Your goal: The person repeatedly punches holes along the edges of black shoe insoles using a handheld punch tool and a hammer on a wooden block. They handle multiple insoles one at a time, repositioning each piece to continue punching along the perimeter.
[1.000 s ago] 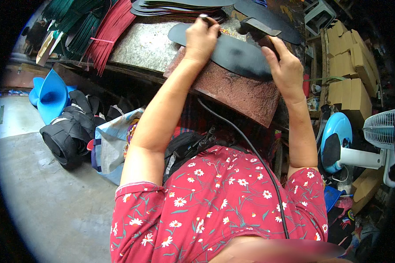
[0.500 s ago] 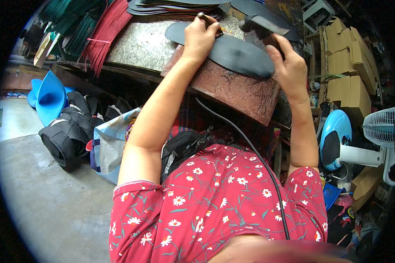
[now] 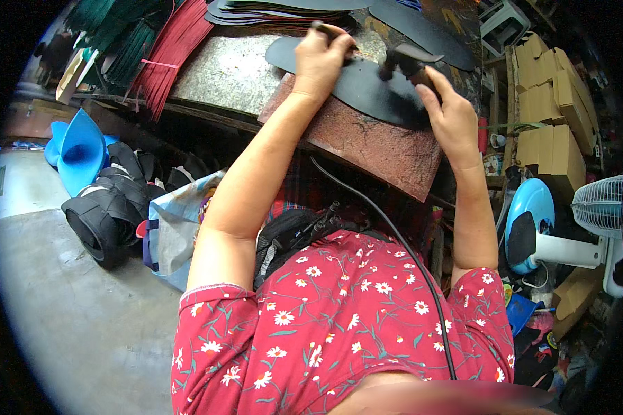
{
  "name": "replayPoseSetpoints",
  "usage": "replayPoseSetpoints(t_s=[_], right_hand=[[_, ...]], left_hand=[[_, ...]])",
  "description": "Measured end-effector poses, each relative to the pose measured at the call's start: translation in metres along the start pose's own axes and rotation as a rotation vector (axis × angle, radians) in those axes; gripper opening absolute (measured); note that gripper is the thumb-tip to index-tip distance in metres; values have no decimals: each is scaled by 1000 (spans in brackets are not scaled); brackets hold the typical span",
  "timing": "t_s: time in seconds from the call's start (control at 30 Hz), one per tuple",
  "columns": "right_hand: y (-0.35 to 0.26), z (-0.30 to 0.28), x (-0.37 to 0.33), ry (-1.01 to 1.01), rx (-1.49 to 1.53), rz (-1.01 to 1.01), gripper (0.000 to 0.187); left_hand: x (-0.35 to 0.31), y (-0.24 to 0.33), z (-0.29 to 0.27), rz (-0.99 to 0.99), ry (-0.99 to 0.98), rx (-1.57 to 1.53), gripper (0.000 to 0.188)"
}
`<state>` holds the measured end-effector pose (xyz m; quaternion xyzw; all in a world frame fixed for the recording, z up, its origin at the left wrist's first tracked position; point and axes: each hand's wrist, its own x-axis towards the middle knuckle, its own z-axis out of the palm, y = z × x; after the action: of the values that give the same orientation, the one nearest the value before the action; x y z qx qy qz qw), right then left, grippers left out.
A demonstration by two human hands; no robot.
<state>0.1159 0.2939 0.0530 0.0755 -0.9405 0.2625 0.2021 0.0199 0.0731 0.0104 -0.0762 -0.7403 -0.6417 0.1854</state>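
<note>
A black shoe-sole piece lies across a reddish stone slab, its far-left end sticking out beyond the slab. My left hand rests over the sole's left half, fingers closed around a short dark rod-like tool, likely a punch; its lower tip is hidden by the fingers. My right hand grips a hammer by its handle. The dark hammer head hangs over the sole, to the right of my left hand and apart from it, slightly blurred.
Stacked black sole pieces lie at the back of the worktable, with another dark sole at back right. Red strips hang off the left edge. A black cable runs over my shirt. Right stand a fan and cardboard boxes.
The hammer in my right hand has swung left and a little down toward my left hand. My left hand, the tool in it and the sole have shifted only slightly.
</note>
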Motion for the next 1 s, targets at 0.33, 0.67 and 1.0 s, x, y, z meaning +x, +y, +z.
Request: replayPoseSetpoints(t_s=[0.33,0.67,1.0], right_hand=[[10,2,2,-121,-143,82,42],[-53,-46,27,144,526,-212,37],[-16,2,34,91,47,-170,37]], left_hand=[[5,-9,-41,-73,38,-60,11],[1,-1,-32,226,48,459,15],[7,-14,-26,-151,71,-230,8]])
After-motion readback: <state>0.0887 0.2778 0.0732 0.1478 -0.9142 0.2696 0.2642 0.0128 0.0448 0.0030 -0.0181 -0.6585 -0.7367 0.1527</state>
